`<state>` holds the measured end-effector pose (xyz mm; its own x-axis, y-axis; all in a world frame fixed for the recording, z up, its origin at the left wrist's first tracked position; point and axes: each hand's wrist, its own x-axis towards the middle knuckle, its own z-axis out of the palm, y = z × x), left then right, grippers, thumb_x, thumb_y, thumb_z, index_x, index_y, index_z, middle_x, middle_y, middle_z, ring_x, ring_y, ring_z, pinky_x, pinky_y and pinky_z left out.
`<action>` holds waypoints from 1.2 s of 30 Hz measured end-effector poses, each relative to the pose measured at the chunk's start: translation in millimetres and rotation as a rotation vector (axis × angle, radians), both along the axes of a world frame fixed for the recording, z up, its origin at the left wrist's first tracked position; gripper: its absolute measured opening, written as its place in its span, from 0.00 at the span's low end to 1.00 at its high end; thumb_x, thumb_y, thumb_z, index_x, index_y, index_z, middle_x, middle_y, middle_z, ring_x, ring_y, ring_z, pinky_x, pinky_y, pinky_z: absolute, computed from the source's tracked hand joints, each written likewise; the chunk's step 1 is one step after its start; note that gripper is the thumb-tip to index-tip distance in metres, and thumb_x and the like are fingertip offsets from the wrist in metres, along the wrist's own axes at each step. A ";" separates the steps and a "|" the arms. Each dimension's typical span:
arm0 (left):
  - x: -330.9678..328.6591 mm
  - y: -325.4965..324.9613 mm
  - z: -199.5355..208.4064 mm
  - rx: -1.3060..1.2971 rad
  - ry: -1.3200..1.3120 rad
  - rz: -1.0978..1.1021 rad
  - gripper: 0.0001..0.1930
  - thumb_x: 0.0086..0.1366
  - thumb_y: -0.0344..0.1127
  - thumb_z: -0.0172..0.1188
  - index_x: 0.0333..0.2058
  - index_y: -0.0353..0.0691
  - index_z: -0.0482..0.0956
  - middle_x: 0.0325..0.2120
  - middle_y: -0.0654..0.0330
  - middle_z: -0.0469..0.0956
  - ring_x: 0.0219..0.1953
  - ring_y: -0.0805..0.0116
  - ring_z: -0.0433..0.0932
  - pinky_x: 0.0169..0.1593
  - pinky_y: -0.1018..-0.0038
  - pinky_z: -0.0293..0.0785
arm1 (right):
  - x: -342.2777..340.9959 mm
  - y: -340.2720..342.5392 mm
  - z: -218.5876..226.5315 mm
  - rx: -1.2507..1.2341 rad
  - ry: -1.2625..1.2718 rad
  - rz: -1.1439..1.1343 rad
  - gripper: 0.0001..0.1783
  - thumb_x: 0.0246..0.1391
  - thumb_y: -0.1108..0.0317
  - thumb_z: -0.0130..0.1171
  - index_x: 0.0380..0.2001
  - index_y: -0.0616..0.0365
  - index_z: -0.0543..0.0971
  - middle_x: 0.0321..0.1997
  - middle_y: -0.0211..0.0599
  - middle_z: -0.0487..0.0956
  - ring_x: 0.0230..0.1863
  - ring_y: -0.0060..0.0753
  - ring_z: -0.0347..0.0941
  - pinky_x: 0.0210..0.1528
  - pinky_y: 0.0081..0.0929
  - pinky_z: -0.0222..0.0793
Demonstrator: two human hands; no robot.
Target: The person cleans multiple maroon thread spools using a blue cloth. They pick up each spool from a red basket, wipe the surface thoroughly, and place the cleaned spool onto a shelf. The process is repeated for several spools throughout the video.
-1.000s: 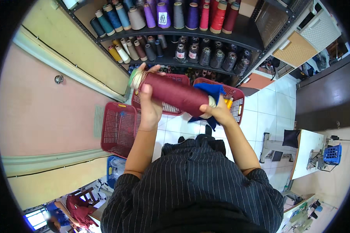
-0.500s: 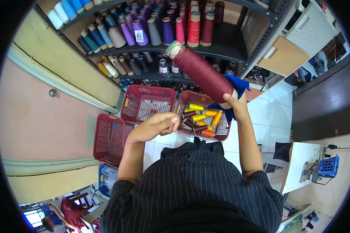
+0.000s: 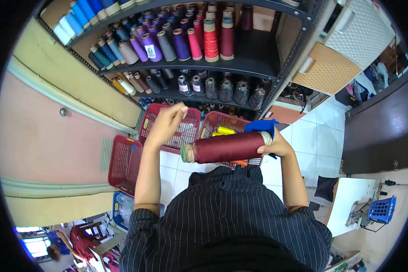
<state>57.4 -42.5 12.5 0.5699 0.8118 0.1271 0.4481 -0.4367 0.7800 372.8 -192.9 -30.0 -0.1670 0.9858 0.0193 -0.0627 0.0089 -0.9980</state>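
Observation:
A big maroon thread cone [image 3: 226, 147] lies almost level across my front, its green-tipped end to the left. My right hand [image 3: 279, 144] is closed round its pale right end, thumb on the near side. A blue cloth [image 3: 260, 126] is bunched at that same hand. My left hand [image 3: 168, 121] is raised beyond the cone's green tip and apart from it, fingers curled in a pinch; any thread between them is too fine to see. Below the cone, a red basket [image 3: 207, 119] holds yellow and orange spools, partly hidden by it.
Ahead stands a black metal shelf [image 3: 254, 65] with rows of coloured thread cones [image 3: 211, 41]. Another red basket [image 3: 153, 111] is under my left hand, with a further one [image 3: 122, 163] at the left. At the right is a white table [image 3: 349, 199]; a person works far behind at lower left.
The maroon cone has swung from a raised slant down to nearly level, moving nearer to me. My left hand has moved up and left, away from the spool basket.

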 end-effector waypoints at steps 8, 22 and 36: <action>57.2 -45.8 -16.7 0.028 -0.160 -0.058 0.11 0.67 0.34 0.47 0.28 0.33 0.70 0.19 0.57 0.68 0.22 0.68 0.69 0.31 0.72 0.65 | 22.1 -8.1 -5.8 0.080 0.084 -0.542 0.44 0.31 0.58 0.75 0.53 0.61 0.68 0.51 0.43 0.72 0.51 0.36 0.71 0.56 0.33 0.65; 85.4 -37.7 2.8 0.626 -0.066 0.144 0.03 0.54 0.31 0.59 0.27 0.40 0.76 0.35 0.55 0.68 0.42 0.56 0.65 0.48 0.62 0.59 | -3.8 -6.0 13.0 0.618 -0.743 -0.589 0.36 0.28 0.58 0.77 0.43 0.62 0.75 0.43 0.45 0.71 0.44 0.46 0.70 0.46 0.37 0.67; 41.9 15.6 -15.0 0.170 -0.525 0.348 0.08 0.66 0.33 0.51 0.42 0.39 0.70 0.39 0.62 0.67 0.41 0.73 0.67 0.47 0.77 0.64 | 1.7 -41.0 -31.3 -0.125 0.297 -0.342 0.40 0.36 0.58 0.72 0.54 0.60 0.69 0.52 0.41 0.72 0.54 0.36 0.69 0.59 0.33 0.62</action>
<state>99.2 -27.0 -2.5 0.1048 0.8818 0.4599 0.1635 -0.4714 0.8666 374.5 -233.9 -61.3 0.1628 0.9810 -0.1053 -0.3604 -0.0402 -0.9319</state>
